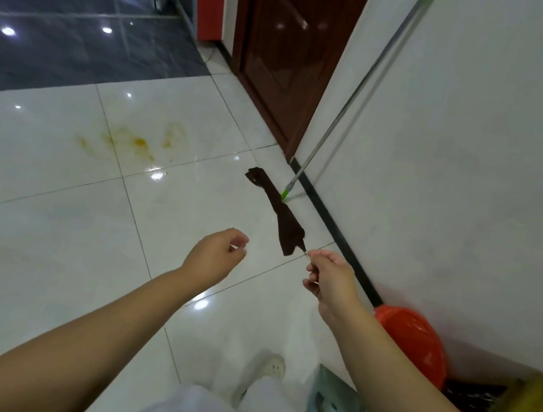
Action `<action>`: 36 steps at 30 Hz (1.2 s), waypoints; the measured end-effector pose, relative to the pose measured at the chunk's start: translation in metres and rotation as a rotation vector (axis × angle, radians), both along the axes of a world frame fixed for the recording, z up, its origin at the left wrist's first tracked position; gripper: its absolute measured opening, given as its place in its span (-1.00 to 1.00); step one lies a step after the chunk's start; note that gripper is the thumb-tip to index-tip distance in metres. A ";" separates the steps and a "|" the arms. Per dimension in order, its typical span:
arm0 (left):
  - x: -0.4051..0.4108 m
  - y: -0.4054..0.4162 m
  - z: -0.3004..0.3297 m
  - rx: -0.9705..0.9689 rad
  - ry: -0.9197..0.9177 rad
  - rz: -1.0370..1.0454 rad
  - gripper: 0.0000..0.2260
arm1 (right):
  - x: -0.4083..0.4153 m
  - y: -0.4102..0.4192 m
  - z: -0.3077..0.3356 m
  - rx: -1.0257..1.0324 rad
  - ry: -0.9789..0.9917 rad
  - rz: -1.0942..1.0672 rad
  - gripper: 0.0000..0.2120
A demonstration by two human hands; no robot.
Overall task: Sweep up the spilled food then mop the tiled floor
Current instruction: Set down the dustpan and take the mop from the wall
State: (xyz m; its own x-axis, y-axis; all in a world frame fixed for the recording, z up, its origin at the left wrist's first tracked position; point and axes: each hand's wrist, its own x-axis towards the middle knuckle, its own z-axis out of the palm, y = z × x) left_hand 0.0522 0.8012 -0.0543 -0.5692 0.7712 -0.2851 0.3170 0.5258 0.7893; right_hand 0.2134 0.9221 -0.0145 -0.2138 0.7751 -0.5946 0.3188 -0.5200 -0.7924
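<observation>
Both hands empty: left hand [219,254] and right hand [329,279] loosely curled. Sweeping looks done; yellow stains [133,144] remain mid-floor. Next: grab mop [352,102] leaning at wall edge.

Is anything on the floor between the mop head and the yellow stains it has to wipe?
Nothing visible. The mop head lies by the wall; the yellow stains are to its left, with only bare white tile between them.

At twelve o'clock I see a dark red door [283,52], at four o'clock an orange bucket [418,342] against the white wall [476,163].
</observation>
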 end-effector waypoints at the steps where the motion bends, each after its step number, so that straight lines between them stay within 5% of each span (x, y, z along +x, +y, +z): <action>1: -0.004 0.010 0.001 0.004 -0.004 -0.003 -0.78 | -0.004 0.010 0.000 0.002 -0.013 0.001 -0.86; 25: -0.085 0.345 0.003 0.045 -0.061 0.142 -0.83 | -0.109 0.385 0.011 0.059 0.020 0.249 -0.82; 36: -0.195 0.466 -0.004 0.025 -0.050 0.117 -0.82 | -0.225 0.510 0.027 0.130 -0.009 0.277 -0.81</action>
State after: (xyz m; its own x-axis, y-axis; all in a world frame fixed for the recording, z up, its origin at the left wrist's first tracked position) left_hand -0.1426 1.2667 -0.0579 -0.6413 0.7074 -0.2972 0.2147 0.5372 0.8156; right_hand -0.0114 1.4320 0.0128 -0.4232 0.7577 -0.4967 0.4417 -0.3061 -0.8433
